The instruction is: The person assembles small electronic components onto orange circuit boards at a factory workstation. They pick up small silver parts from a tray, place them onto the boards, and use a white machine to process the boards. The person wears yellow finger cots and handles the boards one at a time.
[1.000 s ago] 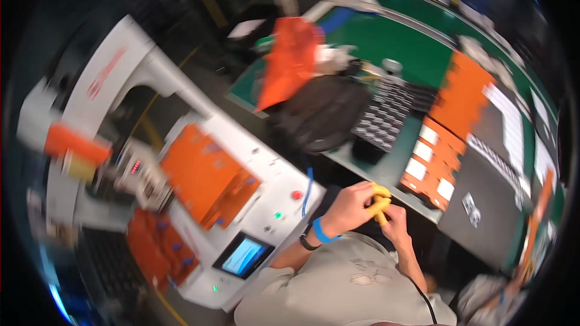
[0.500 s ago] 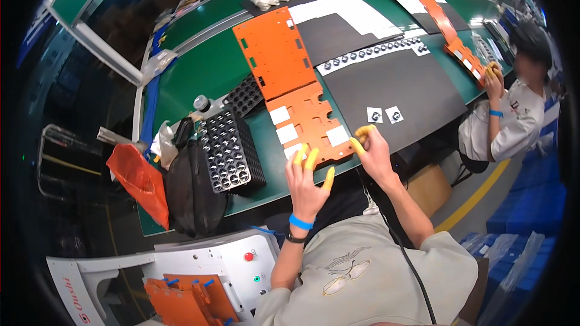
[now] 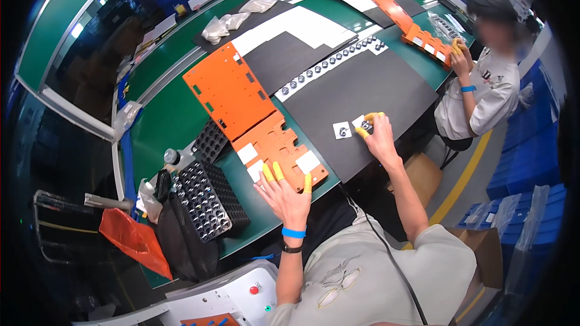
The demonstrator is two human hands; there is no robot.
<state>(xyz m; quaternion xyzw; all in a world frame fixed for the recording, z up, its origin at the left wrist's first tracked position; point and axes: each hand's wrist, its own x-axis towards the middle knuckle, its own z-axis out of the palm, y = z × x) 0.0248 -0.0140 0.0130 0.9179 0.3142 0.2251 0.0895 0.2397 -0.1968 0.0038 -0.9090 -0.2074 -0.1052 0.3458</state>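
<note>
Hands spread across the desk (image 3: pixel 181 127)!
Left hand (image 3: pixel 289 196) flat, open, on the orange plate (image 3: pixel 279 148); right hand (image 3: pixel 377 133) pinches a small dark part (image 3: pixel 366 124).

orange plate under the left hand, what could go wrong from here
The small orange plate lies close to the table's near edge, and the left hand rests open at its near side; a careless push might slide it off. The right hand reaches far across the black mat to a white square carrying a small dark part, so that loose piece or its neighbour could get knocked askew.
</note>
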